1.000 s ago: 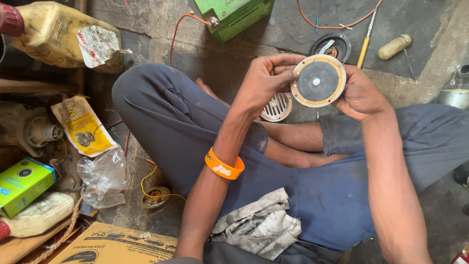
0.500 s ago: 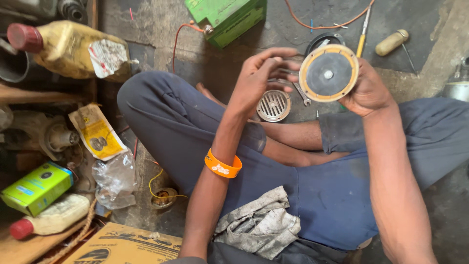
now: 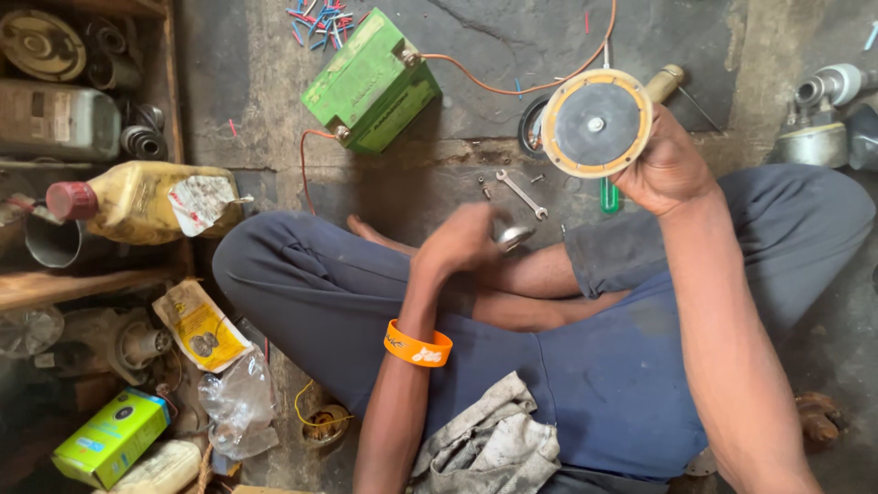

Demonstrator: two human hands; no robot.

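Observation:
My right hand [image 3: 666, 166] holds up a round disc [image 3: 596, 123] with a cream rim, dark grey face and a small centre bolt. My left hand [image 3: 460, 243], with an orange wristband [image 3: 417, 348] on the wrist, is low over my crossed legs and blurred; it grips a small round metal part [image 3: 512, 236]. On the floor just beyond it lie a small spanner [image 3: 521, 194] and loose screws [image 3: 483, 185]. A green-handled screwdriver [image 3: 609, 196] lies under the disc.
A green battery [image 3: 370, 82] with an orange wire [image 3: 512, 87] sits on the concrete floor ahead. A yellow oil bottle [image 3: 146, 201] and metal parts fill wooden shelves at left. A green box [image 3: 112, 437], plastic wrappers and a grey rag [image 3: 489, 444] lie near my lap.
My left hand has left the disc and dropped to my legs, taking the round metal part. My right hand keeps the disc raised. The view has shifted, showing more floor.

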